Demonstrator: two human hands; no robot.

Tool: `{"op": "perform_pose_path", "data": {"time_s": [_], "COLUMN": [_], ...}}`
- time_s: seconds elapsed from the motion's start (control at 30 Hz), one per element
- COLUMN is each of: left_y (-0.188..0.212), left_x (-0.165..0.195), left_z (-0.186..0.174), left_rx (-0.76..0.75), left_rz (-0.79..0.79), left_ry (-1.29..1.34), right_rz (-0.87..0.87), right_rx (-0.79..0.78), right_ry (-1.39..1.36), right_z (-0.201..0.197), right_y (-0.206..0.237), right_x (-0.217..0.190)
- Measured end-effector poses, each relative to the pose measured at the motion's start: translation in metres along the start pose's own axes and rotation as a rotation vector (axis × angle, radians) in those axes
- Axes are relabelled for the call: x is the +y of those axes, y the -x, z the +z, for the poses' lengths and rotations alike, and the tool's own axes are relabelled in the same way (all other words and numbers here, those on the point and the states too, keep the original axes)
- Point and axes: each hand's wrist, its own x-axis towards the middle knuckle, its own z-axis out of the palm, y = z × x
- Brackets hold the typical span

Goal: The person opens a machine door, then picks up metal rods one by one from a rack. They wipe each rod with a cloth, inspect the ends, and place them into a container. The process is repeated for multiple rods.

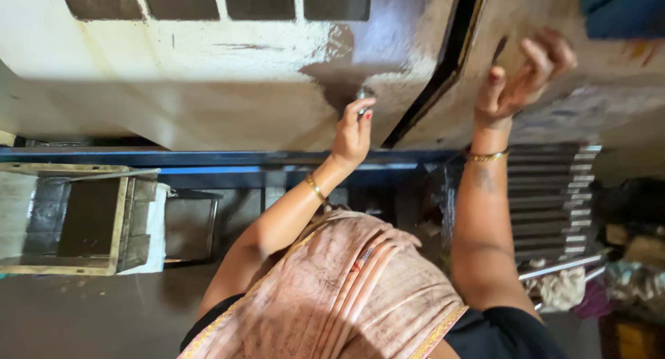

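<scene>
A: What is the left hand doing?

B: It is pinching a small metal thing with its fingertips, pressing it against the dark worn patch on the big cream metal panel.

A: And the right hand?

B: It is curling loosely, gripping nothing, touching the brown panel next door. A dark gap is running between the two hands.

A: So where is the little thing sitting?

B: Right at the left fingertips, well apart from the right hand. Below, grey metal slats are stacking up near the right arm.
</scene>
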Motion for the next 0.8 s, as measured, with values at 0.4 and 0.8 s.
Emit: {"op": "perform_pose_path", "data": {"time_s": [0.4, 0.8], "left_y": [0.011, 0.017], "left_x": [-0.007, -0.011], "left_z": [0.034, 0.036], "left_rx": [-0.145, -0.165], "left_rz": [0.069, 0.089], "left_ry": [0.090, 0.100], "right_rz": [0.609, 0.631], "right_rx": [0.105, -0.344], "right_ry": [0.271, 0.577], "right_z": [-0.109, -0.116], "right_y": [0.128, 0.174], "right_x": [0.020, 0.007]}}
